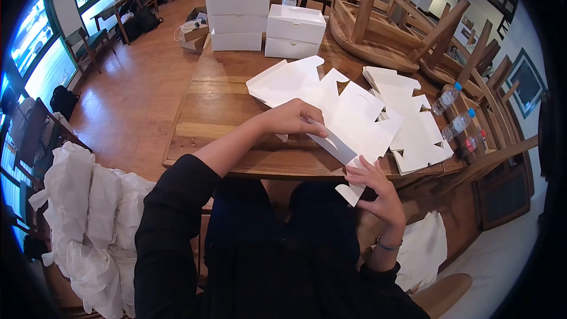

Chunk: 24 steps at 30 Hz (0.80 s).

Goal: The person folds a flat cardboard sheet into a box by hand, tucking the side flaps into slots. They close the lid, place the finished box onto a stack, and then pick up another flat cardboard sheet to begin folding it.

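Observation:
A partly folded white cardboard box blank (348, 106) lies on the wooden table, its near side panel raised along the table's front edge. My left hand (295, 119) is closed on the raised panel, thumb and fingers pinching its upper edge. At the near right corner, my right hand (378, 189) has its fingers over the end flap and its thumb below, gripping it. A narrow tab sticks out beneath that hand past the table edge. To the right lies a stack of flat white box blanks (416, 127), partly covered by the blank I hold.
White folded boxes stand in two stacks, a taller one (239, 18) and a shorter one (295, 31), at the back. Water bottles (447, 98) line the right side near upturned wooden chairs (378, 35). White bundles (97, 212) sit at lower left.

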Available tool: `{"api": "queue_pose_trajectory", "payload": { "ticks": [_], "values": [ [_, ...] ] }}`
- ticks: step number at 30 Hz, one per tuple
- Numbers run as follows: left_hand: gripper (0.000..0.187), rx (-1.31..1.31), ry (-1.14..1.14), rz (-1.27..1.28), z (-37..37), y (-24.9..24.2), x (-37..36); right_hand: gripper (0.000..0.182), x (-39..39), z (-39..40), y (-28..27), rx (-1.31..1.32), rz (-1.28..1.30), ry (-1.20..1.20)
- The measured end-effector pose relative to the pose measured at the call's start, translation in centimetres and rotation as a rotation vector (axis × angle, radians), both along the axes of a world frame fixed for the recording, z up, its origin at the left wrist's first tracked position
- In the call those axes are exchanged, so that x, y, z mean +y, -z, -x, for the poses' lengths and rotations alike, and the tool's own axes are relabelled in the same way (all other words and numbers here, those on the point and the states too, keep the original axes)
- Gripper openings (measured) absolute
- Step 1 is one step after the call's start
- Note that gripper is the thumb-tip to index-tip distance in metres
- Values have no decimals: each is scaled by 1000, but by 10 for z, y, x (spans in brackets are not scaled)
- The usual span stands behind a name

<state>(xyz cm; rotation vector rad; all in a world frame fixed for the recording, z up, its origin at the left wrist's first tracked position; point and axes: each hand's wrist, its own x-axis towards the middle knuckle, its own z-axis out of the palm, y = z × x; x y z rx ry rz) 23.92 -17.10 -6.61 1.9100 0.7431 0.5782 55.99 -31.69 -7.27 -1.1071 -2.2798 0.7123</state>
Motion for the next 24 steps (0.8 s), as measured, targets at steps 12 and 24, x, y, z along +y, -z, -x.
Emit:
{"api": "queue_pose_trajectory", "payload": {
  "ticks": [12, 24],
  "values": [
    [33, -49, 179, 213, -4, -7, -4, 26, -9, 41, 32, 490, -493, 543],
    [31, -35, 112, 61, -8, 4, 1, 18, 8, 80, 23, 453, -723, 518]
  ]
}}
